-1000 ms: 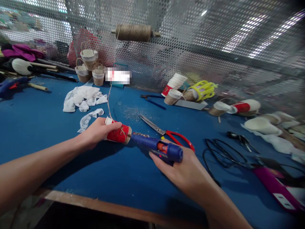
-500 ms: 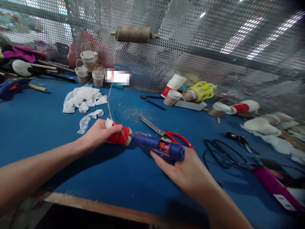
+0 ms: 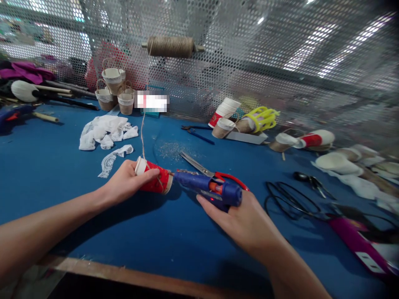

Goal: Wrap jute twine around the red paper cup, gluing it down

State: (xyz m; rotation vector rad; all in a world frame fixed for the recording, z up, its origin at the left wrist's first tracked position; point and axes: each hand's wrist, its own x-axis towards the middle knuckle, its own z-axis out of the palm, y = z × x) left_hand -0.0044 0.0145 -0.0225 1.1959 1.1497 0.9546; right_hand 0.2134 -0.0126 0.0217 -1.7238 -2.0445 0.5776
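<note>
My left hand (image 3: 126, 178) is closed around a red paper cup (image 3: 151, 182) with a white rim, lying tilted on its side just above the blue table. Twine (image 3: 143, 139) runs down to the cup, and a piece of it lies along the red side under my thumb. In my right hand (image 3: 240, 220) is a blue glue gun (image 3: 205, 187) with a small red light on its body. Its nozzle points left and meets the base end of the cup, where I cannot tell touching from nearly touching. Red-handled scissors (image 3: 204, 169) lie behind the glue gun.
A twine spool (image 3: 170, 46) hangs on the perforated metal screen. Small twine-handled pots (image 3: 125, 103) and white lace scraps (image 3: 104, 129) stand at left. Pliers (image 3: 198, 133), stacked cups (image 3: 227, 109), a black cable (image 3: 289, 201) and a purple power strip (image 3: 358, 245) lie toward the right.
The cup has turned slightly in my left hand, and the glue gun's tip has shifted a little upward along its edge. The whole view has drifted slightly.
</note>
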